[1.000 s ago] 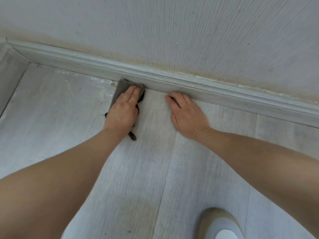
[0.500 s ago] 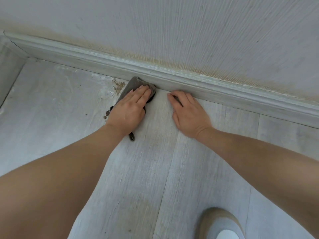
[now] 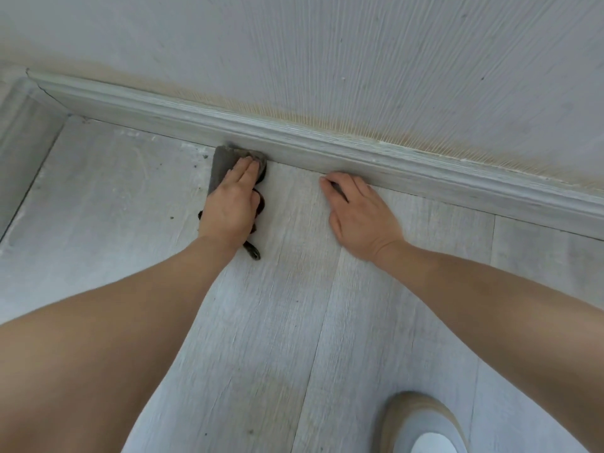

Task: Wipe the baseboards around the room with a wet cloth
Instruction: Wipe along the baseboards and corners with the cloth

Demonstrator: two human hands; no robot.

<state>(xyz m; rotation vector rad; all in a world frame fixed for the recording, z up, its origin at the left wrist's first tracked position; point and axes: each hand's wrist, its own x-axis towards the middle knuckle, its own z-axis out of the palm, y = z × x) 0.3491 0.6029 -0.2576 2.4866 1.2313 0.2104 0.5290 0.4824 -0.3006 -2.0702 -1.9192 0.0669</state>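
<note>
Pressing crumpled dark grey cloth (image 3: 222,165) against pale grey moulded baseboard (image 3: 327,148), left hand (image 3: 230,207) flat-fingered. Resting right hand (image 3: 358,214) flat on pale wood-grain floor (image 3: 294,322), fingers straight, touching baseboard.

The left hand (image 3: 230,207) hides most of the grey cloth (image 3: 219,165); the shoe (image 3: 421,423) is cropped.

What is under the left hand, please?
Under the left hand lies a grey cloth, pressed flat on the floor with its far edge against the baseboard. The middle of the cloth and the floor beneath it are covered, so they cannot be seen.
</note>
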